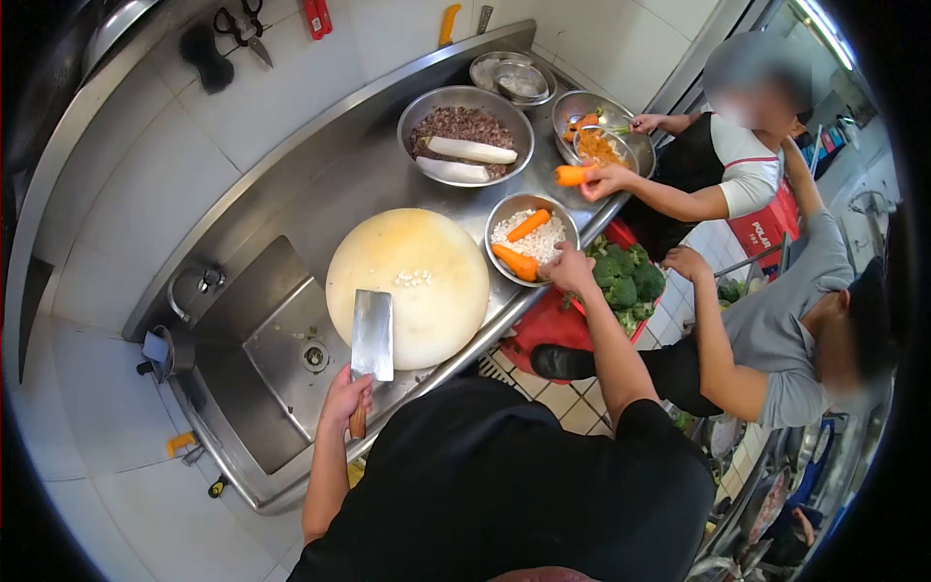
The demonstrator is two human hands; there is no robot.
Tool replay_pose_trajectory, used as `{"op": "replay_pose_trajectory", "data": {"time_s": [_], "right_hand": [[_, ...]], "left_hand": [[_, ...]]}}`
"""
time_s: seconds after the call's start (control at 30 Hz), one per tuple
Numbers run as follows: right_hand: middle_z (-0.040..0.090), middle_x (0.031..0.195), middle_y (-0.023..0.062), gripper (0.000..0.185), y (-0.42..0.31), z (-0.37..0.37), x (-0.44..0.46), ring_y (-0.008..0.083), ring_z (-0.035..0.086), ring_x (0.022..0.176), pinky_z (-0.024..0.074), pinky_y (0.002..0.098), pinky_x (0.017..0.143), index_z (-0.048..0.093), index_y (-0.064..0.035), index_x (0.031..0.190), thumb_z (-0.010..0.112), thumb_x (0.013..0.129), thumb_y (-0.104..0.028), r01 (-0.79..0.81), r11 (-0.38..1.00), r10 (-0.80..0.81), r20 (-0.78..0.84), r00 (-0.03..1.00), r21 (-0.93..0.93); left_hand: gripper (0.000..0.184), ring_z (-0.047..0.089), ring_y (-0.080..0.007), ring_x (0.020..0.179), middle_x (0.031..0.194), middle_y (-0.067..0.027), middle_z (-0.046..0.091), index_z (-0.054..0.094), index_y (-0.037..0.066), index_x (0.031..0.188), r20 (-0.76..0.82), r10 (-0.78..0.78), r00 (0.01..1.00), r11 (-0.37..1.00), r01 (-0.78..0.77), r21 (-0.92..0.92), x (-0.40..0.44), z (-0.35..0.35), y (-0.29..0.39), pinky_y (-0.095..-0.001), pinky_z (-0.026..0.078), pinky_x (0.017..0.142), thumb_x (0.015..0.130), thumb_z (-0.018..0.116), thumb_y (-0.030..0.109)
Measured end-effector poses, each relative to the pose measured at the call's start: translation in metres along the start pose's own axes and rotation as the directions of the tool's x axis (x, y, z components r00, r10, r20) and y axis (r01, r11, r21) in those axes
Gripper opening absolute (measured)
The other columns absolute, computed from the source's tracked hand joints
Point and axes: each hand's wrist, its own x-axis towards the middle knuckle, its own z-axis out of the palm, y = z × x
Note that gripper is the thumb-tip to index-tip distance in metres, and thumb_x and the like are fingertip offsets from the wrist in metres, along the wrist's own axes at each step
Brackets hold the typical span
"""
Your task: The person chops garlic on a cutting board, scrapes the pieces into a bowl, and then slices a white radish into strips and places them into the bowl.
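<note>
My left hand (346, 396) grips the wooden handle of a cleaver (372, 335), whose broad blade lies over the near-left part of a round cutting board (436, 320). Small white diced pieces (413, 278) are on the board's middle. At the right, my right hand (570, 269) is closed at the rim of a steel bowl (492, 274), its fingertips partly hidden. White diced pieces and two peeled carrots (529, 225) fill that bowl.
A sink (262, 359) is at the left. Behind the board is a bowl (403, 136) of chopped brown food and two white roots. One co-worker (679, 199) holds a carrot over bowls; another (776, 320) is beside broccoli (626, 276) in a red basket.
</note>
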Motion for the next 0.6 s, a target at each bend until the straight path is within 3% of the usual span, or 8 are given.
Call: {"op": "replay_pose_trajectory", "data": {"time_s": [0.03, 0.1, 0.2, 0.3, 0.37, 0.43, 0.57, 0.6], "right_hand": [[0.067, 0.129, 0.0092, 0.068, 0.001, -0.005, 0.017, 0.0263, 0.059, 0.118, 0.0387, 0.0467, 0.1, 0.052, -0.0098, 0.137, 0.08, 0.082, -0.039, 0.009, 0.923, -0.022, 0.03, 0.999, 0.385], [0.065, 0.134, 0.0071, 0.064, 0.001, -0.01, 0.056, 0.0222, 0.061, 0.107, 0.0399, 0.0443, 0.098, 0.053, -0.0135, 0.137, 0.079, 0.085, -0.04, -0.02, 0.367, -0.101, 0.061, 0.993, 0.93], [0.064, 0.131, 0.0042, 0.054, -0.05, -0.024, 0.064, 0.0167, 0.057, 0.095, 0.0415, 0.0417, 0.094, 0.055, -0.0181, 0.133, 0.076, 0.088, -0.039, -0.121, -0.298, -0.152, 0.078, 0.985, 0.947], [0.063, 0.129, 0.0065, 0.05, -0.074, 0.002, 0.115, 0.0172, 0.056, 0.098, 0.0428, 0.0438, 0.091, 0.056, -0.0169, 0.131, 0.075, 0.089, -0.037, -0.218, -0.121, 0.231, 0.241, 0.943, 0.968], [0.058, 0.138, 0.0167, 0.057, -0.069, 0.02, 0.143, 0.0296, 0.056, 0.121, 0.0482, 0.0474, 0.097, 0.055, -0.0122, 0.138, 0.072, 0.087, -0.028, -0.075, 0.481, 0.33, -0.101, 0.939, 0.873], [0.054, 0.142, 0.0225, 0.06, -0.093, 0.013, 0.119, 0.0363, 0.054, 0.129, 0.0502, 0.0487, 0.101, 0.055, -0.0095, 0.14, 0.071, 0.085, -0.023, -0.029, 0.971, 0.148, -0.509, 0.848, 0.235], [0.054, 0.141, 0.0214, 0.045, -0.079, 0.021, 0.137, 0.0394, 0.05, 0.134, 0.0422, 0.0503, 0.113, 0.069, -0.0131, 0.126, 0.07, 0.081, -0.019, 0.06, 0.986, -0.071, -0.065, 0.995, -0.158], [0.056, 0.137, 0.0178, 0.041, -0.083, 0.014, 0.112, 0.0376, 0.049, 0.133, 0.0402, 0.0514, 0.114, 0.073, -0.0196, 0.121, 0.071, 0.081, -0.019, 0.166, 0.969, -0.184, -0.089, 0.979, -0.182]], "left_hand": [[0.026, 0.048, -0.0109, 0.049, 0.069, -0.0001, 0.05, 0.047, 0.012, 0.121, 0.007, 0.007, 1.0, 1.0, -0.007, 0.012, 0.002, 0.0, -0.001, -0.0298, 0.043, 0.043, 0.1, 0.061, 0.008], [0.026, 0.048, -0.011, 0.049, 0.069, 0.0, 0.05, 0.047, 0.011, 0.12, 0.031, 0.009, 0.999, 1.0, -0.008, -0.016, 0.006, -0.001, -0.001, -0.0296, 0.043, 0.043, 0.099, 0.062, 0.008], [0.024, 0.048, -0.0107, 0.049, 0.069, -0.0006, 0.051, 0.05, 0.009, 0.119, 0.068, 0.027, 0.997, 1.0, -0.028, 0.008, 0.011, -0.001, 0.001, -0.0292, 0.043, 0.043, 0.099, 0.063, 0.008], [0.024, 0.049, -0.0104, 0.049, 0.07, -0.0008, 0.052, 0.052, 0.007, 0.121, 0.083, 0.041, 0.996, 0.998, -0.045, 0.048, 0.01, 0.001, 0.001, -0.0289, 0.045, 0.043, 0.099, 0.063, 0.008], [0.024, 0.049, -0.0105, 0.049, 0.07, -0.0007, 0.052, 0.052, 0.007, 0.12, 0.099, 0.059, 0.993, 0.996, -0.066, 0.065, 0.011, 0.003, 0.003, -0.029, 0.045, 0.043, 0.099, 0.064, 0.008], [0.023, 0.05, -0.0105, 0.05, 0.071, -0.0008, 0.053, 0.053, 0.007, 0.12, 0.09, 0.066, 0.994, 0.996, -0.071, 0.057, 0.005, 0.001, 0.003, -0.029, 0.044, 0.043, 0.099, 0.063, 0.007], [0.024, 0.05, -0.0107, 0.051, 0.071, -0.0011, 0.053, 0.052, 0.007, 0.12, 0.049, 0.067, 0.997, 0.998, -0.068, 0.019, -0.006, -0.003, -0.011, -0.0293, 0.044, 0.043, 0.099, 0.062, 0.007], [0.024, 0.05, -0.0107, 0.051, 0.071, -0.0011, 0.053, 0.052, 0.007, 0.12, 0.031, 0.066, 0.997, 0.998, -0.067, 0.023, -0.008, -0.005, -0.013, -0.0294, 0.044, 0.043, 0.099, 0.063, 0.007]]}}
